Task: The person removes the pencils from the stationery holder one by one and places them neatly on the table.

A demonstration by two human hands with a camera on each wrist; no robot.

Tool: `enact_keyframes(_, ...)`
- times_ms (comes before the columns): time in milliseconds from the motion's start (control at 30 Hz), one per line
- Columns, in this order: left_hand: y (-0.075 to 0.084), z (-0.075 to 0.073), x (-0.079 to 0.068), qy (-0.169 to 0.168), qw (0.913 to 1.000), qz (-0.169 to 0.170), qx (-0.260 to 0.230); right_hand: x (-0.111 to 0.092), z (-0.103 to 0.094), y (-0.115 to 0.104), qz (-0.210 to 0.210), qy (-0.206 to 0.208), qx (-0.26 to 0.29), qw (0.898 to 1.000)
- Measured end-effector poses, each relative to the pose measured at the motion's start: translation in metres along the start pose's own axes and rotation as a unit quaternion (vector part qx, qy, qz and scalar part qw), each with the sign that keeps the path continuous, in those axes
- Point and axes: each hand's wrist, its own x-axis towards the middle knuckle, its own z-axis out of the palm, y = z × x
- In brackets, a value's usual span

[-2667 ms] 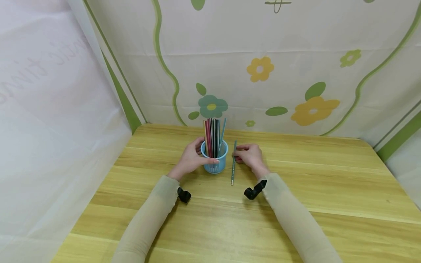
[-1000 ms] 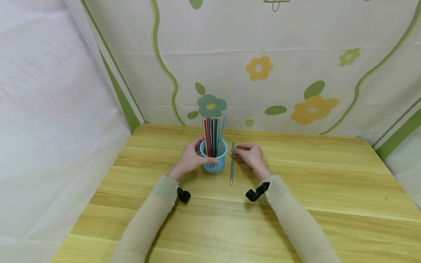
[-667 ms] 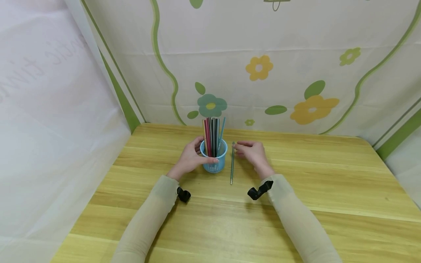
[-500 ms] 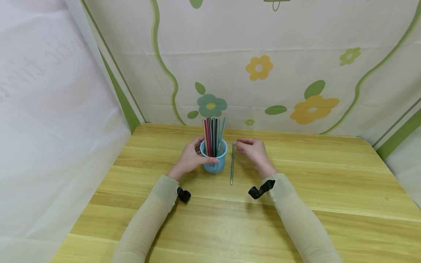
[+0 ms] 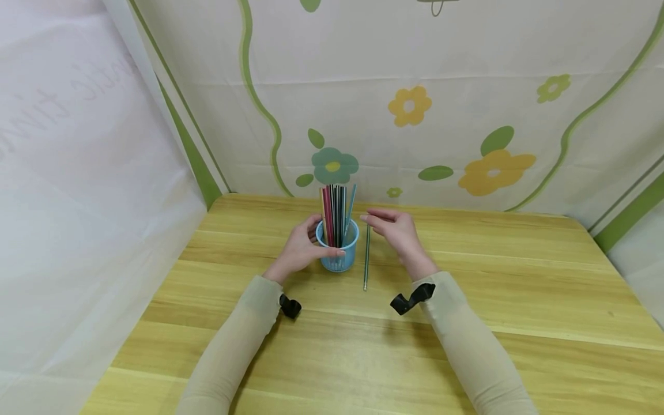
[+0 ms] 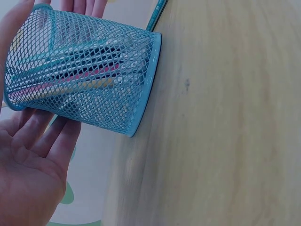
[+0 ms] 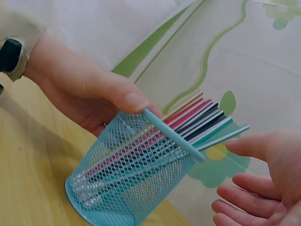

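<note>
A light blue mesh pencil holder [image 5: 337,263] stands upright on the table, with several pencils [image 5: 334,213] in it, tips hidden inside or out of sight. My left hand [image 5: 300,249] grips the holder from the left, thumb across the near side and fingers around the back. A single green pencil [image 5: 366,259] lies on the wood just right of the holder, its eraser end toward me. My right hand [image 5: 398,231] hovers at that pencil's far end with nothing between its fingers. In the right wrist view its relaxed fingers [image 7: 247,200] are apart from the holder.
The wooden table [image 5: 332,357] spreads out around both arms. A white cloth [image 5: 441,57] with printed flowers hangs behind the back edge, and another plain white cloth [image 5: 78,230] hangs at the left. Black wrist cameras [image 5: 413,298] sit on both cuffs.
My right hand has let go of the green pencil, which lies on the table, and has moved up toward its far end. The left hand keeps its hold on the pencil holder.
</note>
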Motion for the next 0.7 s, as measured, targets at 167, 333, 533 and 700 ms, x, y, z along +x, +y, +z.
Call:
enact_keyframes(167,-0.001,0.0,0.0,-0.001,1.0,0.0,0.001,-0.003,0.006,-0.003,-0.016,-0.003,-0.008,1.0)
enact_keyframes(333,-0.002,0.0,0.001,-0.001,1.0,0.001,-0.001,-0.003,0.012,-0.005,-0.025,0.002,-0.018,1.0)
enact_keyframes(533,-0.002,0.0,0.0,-0.001,1.0,0.0,-0.002,-0.002,0.017,-0.008,-0.023,0.0,-0.006,1.0)
enact_keyframes(700,-0.002,0.0,0.0,-0.002,1.0,0.004,-0.002,0.002,0.02,-0.01,-0.015,-0.004,-0.009,1.0)
